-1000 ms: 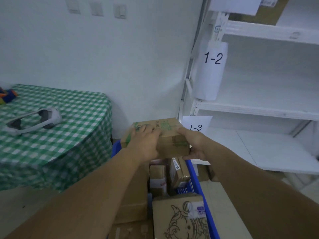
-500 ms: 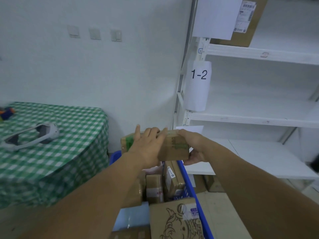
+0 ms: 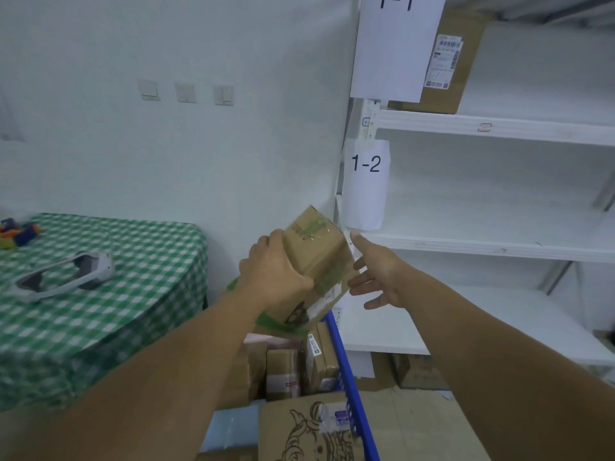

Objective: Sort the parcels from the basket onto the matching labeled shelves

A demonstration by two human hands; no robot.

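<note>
So far the sorting looks barely begun. My left hand grips a brown box from its near side, fingers curled over its upper edge. The box hangs tilted in the air above the blue basket, close to the left post of the shelves and just below the 1-2 label. My right hand holds nothing, its fingers straight and spread just beside the box's right face. Whether a fingertip touches the cardboard I cannot tell. Only one parcel sits on the rack as far as I can see, up on the top shelf behind the 1-1 label. Several more packages wait in the basket, along with a large carton bearing a drawn figure. The box's own label is too blurred to read, so I cannot say which shelf it matches. I judge that most of the job lies ahead: this box needs its shelf, then all the rest.
</note>
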